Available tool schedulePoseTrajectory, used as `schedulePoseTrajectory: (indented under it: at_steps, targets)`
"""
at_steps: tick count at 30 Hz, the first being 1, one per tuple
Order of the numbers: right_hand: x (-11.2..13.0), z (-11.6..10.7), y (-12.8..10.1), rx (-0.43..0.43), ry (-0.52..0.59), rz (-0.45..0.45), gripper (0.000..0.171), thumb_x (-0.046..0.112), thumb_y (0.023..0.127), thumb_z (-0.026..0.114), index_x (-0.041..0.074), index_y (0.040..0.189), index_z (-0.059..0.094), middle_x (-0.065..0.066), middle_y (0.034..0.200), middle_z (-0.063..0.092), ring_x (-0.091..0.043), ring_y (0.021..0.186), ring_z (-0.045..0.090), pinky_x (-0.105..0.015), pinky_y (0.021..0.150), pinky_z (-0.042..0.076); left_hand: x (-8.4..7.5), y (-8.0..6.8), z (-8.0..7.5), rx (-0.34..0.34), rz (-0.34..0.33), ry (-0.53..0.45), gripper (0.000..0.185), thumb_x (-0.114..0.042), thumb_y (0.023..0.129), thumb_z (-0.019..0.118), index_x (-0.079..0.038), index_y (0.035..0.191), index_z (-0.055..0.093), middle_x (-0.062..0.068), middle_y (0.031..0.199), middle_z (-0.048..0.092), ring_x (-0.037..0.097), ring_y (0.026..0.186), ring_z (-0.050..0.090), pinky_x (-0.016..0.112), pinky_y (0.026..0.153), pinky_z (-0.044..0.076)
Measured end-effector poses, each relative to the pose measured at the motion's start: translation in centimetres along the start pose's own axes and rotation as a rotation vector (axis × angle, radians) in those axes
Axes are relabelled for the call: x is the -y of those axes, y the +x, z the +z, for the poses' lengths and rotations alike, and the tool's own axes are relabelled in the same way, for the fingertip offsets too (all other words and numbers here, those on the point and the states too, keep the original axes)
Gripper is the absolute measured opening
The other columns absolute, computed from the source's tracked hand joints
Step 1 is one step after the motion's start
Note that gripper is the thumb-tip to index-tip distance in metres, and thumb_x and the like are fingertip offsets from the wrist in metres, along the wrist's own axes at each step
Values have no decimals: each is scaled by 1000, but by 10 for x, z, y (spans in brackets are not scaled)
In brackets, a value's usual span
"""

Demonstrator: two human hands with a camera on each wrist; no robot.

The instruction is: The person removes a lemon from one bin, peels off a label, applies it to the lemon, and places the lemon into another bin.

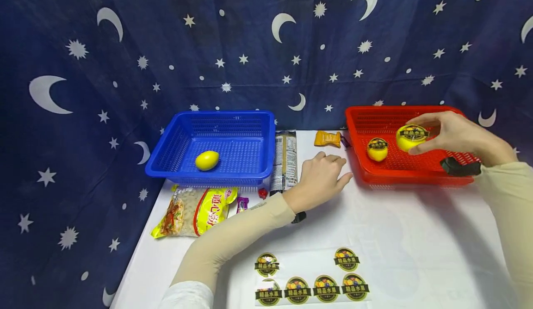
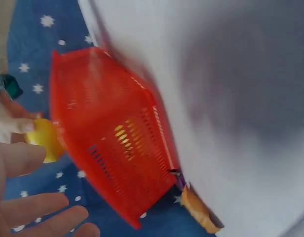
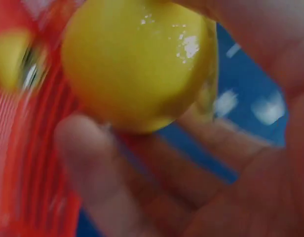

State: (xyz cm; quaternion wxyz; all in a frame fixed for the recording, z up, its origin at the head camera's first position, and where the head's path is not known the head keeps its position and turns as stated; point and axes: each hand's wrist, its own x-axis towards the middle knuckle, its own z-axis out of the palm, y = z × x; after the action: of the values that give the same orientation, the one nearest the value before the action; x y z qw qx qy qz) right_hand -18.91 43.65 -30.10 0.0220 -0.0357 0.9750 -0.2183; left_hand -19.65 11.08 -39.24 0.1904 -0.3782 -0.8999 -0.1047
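Note:
My right hand (image 1: 454,135) grips a yellow lemon (image 1: 405,143) between thumb and fingers, above the red basket (image 1: 410,176). A round black fruit label covers part of this lemon. Close up in the right wrist view, the lemon (image 3: 127,64) fills the upper middle, with the fingers curled about it. Another labelled lemon (image 1: 377,153) lies inside the red basket. My left hand (image 1: 319,177) hovers over the white table with nothing in its loose fingers. A sheet of round labels (image 1: 306,258) lies at the near edge, with a gap in its upper row.
At the left stands a blue basket (image 1: 225,176) containing an unlabelled lemon (image 1: 207,160). In front of it are a yellow food bag (image 1: 195,212) and a purple-wrapped candy (image 1: 242,204). A long packet (image 1: 290,161) and an orange-wrapped snack (image 1: 327,139) lie between the baskets.

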Motion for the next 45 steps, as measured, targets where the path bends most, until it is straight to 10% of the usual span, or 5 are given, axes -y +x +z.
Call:
schedulePoseTrajectory:
  at_steps: [12,23,32,38,45]
  targets:
    - [-84,35,68,172,-36,57,78,19,70,95,-13,129,56,-36,126,59,-43,110,54,-47,92,45,-34,29,29,49,-48,92,40,-60,100,53,-37,127,72,-16,130,71,14,90,67,33,52,53]
    - [-84,51,71,253,22,3,69,6,71,91,-15,125,53,-39,126,57,-48,114,53,-63,103,41,-33,30,27,46,-58,90,37,-59,99,57,-36,122,74,-17,130,71,13,89,67,32,51,51]
    - [-70,38,61,219,65,10,96,12,77,89,-11,151,32,-44,146,40,-60,131,42,-73,105,37,-28,29,26,91,-49,31,42,-57,99,58,-35,132,70,-16,134,69,14,92,68,32,55,52]
    - [-11,28,43,-19,45,-28,84,29,85,84,2,152,41,-34,150,44,-53,134,41,-70,106,33,6,20,2,132,-30,-47,49,-56,99,60,-30,139,64,-11,135,69,18,102,69,35,63,56]
    - [87,92,27,-309,119,-381,54,16,82,86,8,131,65,-18,134,65,-37,122,59,-55,101,44,108,6,-67,162,-129,-127,49,-52,94,70,-26,135,68,-3,131,72,23,111,69,41,73,58]
